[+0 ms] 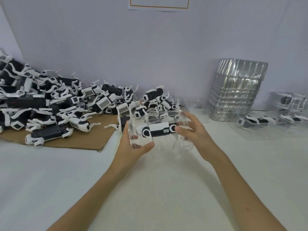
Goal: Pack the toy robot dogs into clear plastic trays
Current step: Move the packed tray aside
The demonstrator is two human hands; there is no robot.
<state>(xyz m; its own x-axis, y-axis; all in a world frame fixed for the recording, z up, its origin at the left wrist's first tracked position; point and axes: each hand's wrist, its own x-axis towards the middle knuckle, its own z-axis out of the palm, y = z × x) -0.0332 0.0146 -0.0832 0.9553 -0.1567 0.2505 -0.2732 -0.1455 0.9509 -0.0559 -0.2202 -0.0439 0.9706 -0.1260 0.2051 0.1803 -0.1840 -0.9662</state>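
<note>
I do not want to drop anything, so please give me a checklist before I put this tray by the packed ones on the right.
1. Left hand grips the clear tray at its left end: ok.
2. Right hand grips its right end: ok.
3. Toy dog lies inside the tray: ok.
4. Dog fully seated in its moulded pocket: cannot tell.
5. Bare table in front of the packed trays: ok.

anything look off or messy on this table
The stack of empty trays leans, its top trays tipped askew. The loose toy dogs lie in a tangled heap, some spilling off the cardboard onto the table.
</note>
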